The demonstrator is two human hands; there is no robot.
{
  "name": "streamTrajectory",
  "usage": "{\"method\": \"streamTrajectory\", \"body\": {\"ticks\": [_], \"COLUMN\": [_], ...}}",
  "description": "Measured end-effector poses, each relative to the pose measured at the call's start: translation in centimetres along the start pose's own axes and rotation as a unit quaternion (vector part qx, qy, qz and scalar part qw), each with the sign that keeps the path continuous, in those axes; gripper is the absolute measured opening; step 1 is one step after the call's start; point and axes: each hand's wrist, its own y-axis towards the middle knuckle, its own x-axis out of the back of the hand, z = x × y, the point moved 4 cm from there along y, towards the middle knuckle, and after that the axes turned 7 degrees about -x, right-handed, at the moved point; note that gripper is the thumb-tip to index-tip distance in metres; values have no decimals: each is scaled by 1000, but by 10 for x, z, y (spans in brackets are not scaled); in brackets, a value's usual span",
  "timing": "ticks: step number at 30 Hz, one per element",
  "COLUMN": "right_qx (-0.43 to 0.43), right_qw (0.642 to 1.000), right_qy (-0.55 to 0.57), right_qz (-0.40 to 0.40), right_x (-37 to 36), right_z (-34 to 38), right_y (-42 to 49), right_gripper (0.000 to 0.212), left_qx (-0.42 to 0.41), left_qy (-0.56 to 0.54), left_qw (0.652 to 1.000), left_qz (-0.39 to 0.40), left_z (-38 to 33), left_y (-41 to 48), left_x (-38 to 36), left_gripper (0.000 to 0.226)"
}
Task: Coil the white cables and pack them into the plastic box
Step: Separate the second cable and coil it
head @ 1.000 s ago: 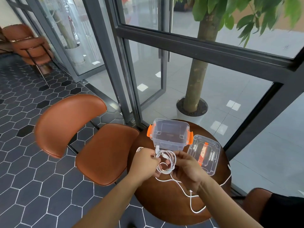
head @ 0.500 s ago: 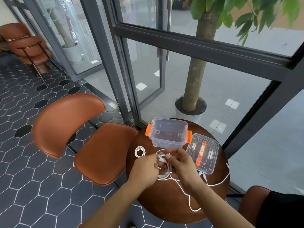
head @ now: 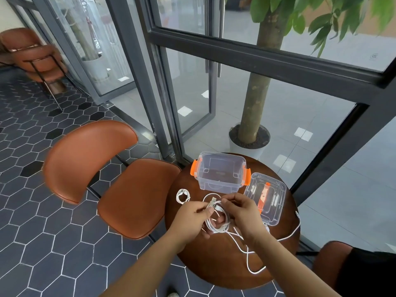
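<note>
- The left hand (head: 192, 218) and right hand (head: 242, 213) both grip a partly coiled white cable (head: 216, 227) just above the round desk (head: 214, 269); its loose tail trails rightward.
- The open plastic box (head: 220, 185) stands beyond the hands, with its lid (head: 267, 202) beside it.
- A small coiled cable (head: 182, 196) lies on the desk, left of the hands.

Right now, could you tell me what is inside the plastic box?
No cable shows inside the plastic box; only the brown table shows through. Its near wall blurs the bottom.
</note>
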Motion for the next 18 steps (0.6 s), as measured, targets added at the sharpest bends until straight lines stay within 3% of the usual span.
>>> {"method": "streamTrajectory", "body": {"ticks": [3, 8, 13, 18], "right_qx": [10, -20, -16, -3], "right_qw": [997, 998, 991, 986], "right_qy": [-63, -19, -90, -158], "right_qz": [-36, 50, 93, 47], "right_x": [-6, -10, -9, -14], "right_z": [-2, -6, -17, -30], "right_y": [-1, -6, 1, 14], "right_gripper": [17, 8, 39, 23], "left_qx": [10, 25, 31, 46], "left_qy": [21, 11, 8, -21], "left_qw": [1000, 999, 999, 998], "left_qz": [-15, -27, -33, -43], "left_z": [4, 13, 19, 32], "left_y": [3, 3, 5, 7], "left_x": [-1, 5, 10, 16], "left_gripper": [22, 22, 22, 20]}}
